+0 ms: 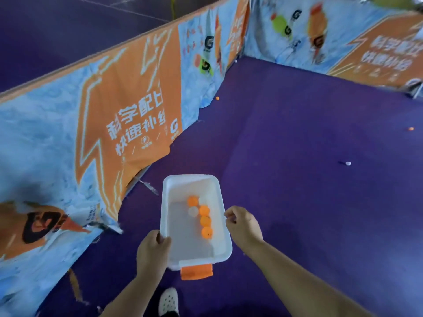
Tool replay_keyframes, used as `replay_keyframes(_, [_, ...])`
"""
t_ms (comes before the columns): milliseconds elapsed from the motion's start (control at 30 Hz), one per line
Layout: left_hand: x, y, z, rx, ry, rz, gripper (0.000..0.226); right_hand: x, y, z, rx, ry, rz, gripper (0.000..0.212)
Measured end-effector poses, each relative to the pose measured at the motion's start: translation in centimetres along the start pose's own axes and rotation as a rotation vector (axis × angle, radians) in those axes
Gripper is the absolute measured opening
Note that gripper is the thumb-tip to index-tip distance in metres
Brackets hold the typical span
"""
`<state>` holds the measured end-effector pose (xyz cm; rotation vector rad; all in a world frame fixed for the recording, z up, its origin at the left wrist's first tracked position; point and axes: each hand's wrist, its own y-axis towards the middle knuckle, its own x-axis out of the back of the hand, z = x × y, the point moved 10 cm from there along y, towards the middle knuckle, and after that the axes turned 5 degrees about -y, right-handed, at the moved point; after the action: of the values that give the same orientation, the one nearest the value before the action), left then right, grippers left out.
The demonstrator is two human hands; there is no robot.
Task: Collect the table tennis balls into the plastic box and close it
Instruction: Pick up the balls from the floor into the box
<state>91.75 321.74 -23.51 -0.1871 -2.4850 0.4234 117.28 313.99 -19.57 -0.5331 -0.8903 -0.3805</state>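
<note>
Plastic box (183,239): white, translucent, open at the top, held above the purple floor (297,202) in front of the person. An orange latch (196,272) hangs at its near end.

Contents: four orange balls (204,210) in a rough line along the right half of the bottom, with two white balls (193,211) beside them.

Left hand (152,250): grips the box at its near left rim, thumb over the edge and fingers curled beneath.

Right hand (242,225): fingers curled, fingertips at the right rim of the box. Whether it grips the rim, only touches it or holds anything cannot be told.

Balls outside the box: one orange ball (217,98) on the floor close to the left barrier (114,110), well away from the box; a second orange ball (411,128) far to the right; a white ball (348,163) on open floor, right of the box.

Surroundings: printed blue and orange barriers enclose the floor on the left and far sides. A white perforated shoe (169,300) shows at the bottom edge, below the box.
</note>
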Motion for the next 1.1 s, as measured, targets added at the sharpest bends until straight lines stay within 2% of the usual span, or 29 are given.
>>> replay_keyframes(167, [-6.5,4.4,-8.3,-0.119,-0.003,0.098,0.026,5.5,6.1,-4.1,-0.090,0.031,-0.061,0.022])
replay_keyframes(467, [-18.0,18.1,-21.9,-0.195,0.035,0.229,0.029,15.5,22.2,-7.9,-0.228,0.035,-0.164,0.017])
replay_keyframes(567, [-20.8,22.9,-27.1,-0.226,0.062,0.250,0.023,18.5,27.7,-8.2,-0.250,0.046,-0.187,0.018])
replay_keyframes(867, [-28.5,33.6,-37.1,-0.238,0.074,0.254,0.022,24.6,42.9,-10.2,-0.282,0.078,-0.186,0.016])
replay_keyframes(1100, [-37.5,42.6,-44.8,-0.198,0.072,0.213,0.018,30.8,58.4,-14.1,-0.254,0.092,-0.173,0.016])
